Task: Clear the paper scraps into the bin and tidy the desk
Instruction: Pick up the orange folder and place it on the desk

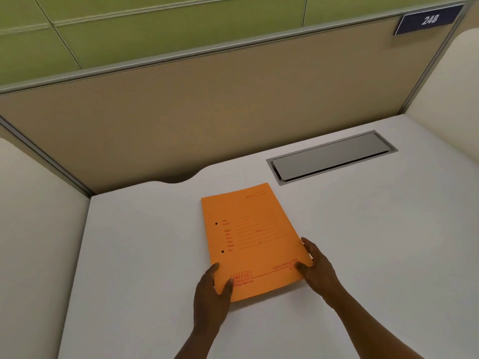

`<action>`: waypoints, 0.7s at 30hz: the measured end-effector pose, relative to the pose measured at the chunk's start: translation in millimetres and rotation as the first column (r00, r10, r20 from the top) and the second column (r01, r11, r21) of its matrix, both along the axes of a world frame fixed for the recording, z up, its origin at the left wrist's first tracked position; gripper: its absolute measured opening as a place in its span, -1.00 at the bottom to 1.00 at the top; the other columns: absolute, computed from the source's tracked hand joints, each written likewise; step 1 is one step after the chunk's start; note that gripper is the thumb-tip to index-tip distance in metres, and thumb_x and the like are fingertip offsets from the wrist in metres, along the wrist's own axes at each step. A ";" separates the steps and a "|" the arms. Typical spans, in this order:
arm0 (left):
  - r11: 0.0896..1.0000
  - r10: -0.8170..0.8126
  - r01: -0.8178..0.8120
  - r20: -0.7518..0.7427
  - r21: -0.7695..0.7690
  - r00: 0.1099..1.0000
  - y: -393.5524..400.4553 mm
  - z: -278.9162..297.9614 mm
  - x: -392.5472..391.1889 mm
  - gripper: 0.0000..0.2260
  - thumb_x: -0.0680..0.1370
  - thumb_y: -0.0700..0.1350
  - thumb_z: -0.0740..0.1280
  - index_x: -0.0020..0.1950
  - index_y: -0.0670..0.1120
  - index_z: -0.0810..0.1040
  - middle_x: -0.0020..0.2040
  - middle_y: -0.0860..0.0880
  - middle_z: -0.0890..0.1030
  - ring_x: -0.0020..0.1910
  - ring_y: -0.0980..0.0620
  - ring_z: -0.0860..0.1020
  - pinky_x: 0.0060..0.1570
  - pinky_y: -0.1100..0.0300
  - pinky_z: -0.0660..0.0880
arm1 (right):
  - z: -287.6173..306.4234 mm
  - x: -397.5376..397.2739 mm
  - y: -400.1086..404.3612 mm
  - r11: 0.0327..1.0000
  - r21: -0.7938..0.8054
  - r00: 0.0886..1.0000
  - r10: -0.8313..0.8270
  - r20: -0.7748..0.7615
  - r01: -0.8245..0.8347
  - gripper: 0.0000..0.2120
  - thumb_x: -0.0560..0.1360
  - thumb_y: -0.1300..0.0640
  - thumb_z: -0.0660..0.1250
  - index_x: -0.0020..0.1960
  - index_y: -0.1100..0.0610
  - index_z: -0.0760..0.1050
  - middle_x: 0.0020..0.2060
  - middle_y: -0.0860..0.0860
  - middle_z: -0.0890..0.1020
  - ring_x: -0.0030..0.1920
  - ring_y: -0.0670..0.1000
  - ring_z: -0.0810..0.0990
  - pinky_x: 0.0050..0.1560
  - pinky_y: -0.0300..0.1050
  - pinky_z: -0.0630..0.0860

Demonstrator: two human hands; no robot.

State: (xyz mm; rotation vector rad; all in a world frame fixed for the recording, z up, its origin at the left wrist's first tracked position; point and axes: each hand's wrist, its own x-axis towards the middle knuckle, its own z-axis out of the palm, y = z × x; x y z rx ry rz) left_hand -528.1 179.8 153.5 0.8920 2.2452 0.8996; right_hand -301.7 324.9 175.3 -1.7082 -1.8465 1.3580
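An orange file folder [255,237] with red printing and two punched holes lies flat on the white desk [134,255], slightly turned. My left hand [211,294] grips its near left corner, thumb on top. My right hand [317,265] holds its near right corner and right edge, thumb on the cover. No paper scraps or bin show in this view.
A grey metal cable hatch [331,158] is set into the desk at the back right. A tan partition [207,99] closes the back, with a blue sign reading 248 [429,19] at its top right. White side panels stand left [33,229] and right [451,81].
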 end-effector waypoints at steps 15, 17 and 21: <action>0.904 -0.422 0.339 -0.419 -0.259 0.804 17.6 -63.7 -23.0 -0.07 0.41 0.49 0.13 0.58 -0.10 0.10 0.59 -0.07 0.11 0.55 -0.13 0.10 0.44 -0.17 0.14 | -77.4 -17.9 15.2 0.862 0.155 0.775 0.338 0.534 -0.482 0.07 0.29 -0.64 -0.16 0.53 -0.01 -0.41 0.53 -0.03 -0.35 0.52 0.01 -0.38 0.50 0.02 -0.28; 0.902 -0.427 0.341 -0.426 -0.264 0.798 29.2 -66.2 -29.5 -0.08 0.42 0.49 0.13 0.58 -0.10 0.10 0.58 -0.08 0.13 0.55 -0.14 0.11 0.44 -0.17 0.12 | -77.6 -23.9 27.8 0.858 0.167 0.776 0.335 0.535 -0.485 0.08 0.29 -0.64 -0.13 0.54 0.00 -0.37 0.54 -0.03 -0.31 0.53 0.01 -0.35 0.51 0.03 -0.26; 0.896 -0.434 0.337 -0.416 -0.288 0.799 55.0 -70.5 -45.4 -0.07 0.42 0.50 0.09 0.59 -0.07 0.04 0.59 -0.06 0.08 0.56 -0.13 0.07 0.47 -0.16 0.07 | -78.3 -39.4 54.9 0.856 0.171 0.774 0.333 0.538 -0.488 0.08 0.28 -0.63 -0.13 0.52 0.00 -0.39 0.54 -0.03 -0.30 0.53 0.02 -0.33 0.51 0.03 -0.24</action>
